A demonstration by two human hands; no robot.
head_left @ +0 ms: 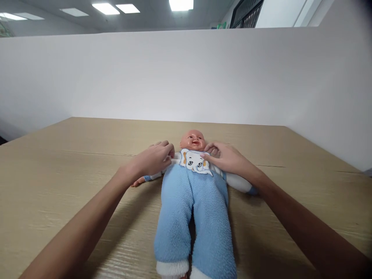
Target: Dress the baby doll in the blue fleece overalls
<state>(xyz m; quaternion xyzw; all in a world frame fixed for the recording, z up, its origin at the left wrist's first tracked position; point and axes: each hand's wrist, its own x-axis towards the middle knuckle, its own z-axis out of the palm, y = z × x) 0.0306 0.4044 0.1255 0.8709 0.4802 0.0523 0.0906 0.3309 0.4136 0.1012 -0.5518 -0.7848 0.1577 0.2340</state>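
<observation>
A baby doll lies on its back on the table, head away from me and legs toward me. It wears fluffy blue overalls with white cuffs, and a white bib with an elephant face covers the chest. At the shoulder on the left side, my left hand is closed in a pinch on the outfit's white cloth. My right hand has thumb and fingers closed at the bib's upper right corner, beside the doll's chin. The exact cloth under both sets of fingertips is partly hidden. Both doll arms stretch outward.
A wood-grain table spreads around the doll, with seams running across it. White partition walls close off the back and right. Lit ceiling panels and a dark grille show above the partition.
</observation>
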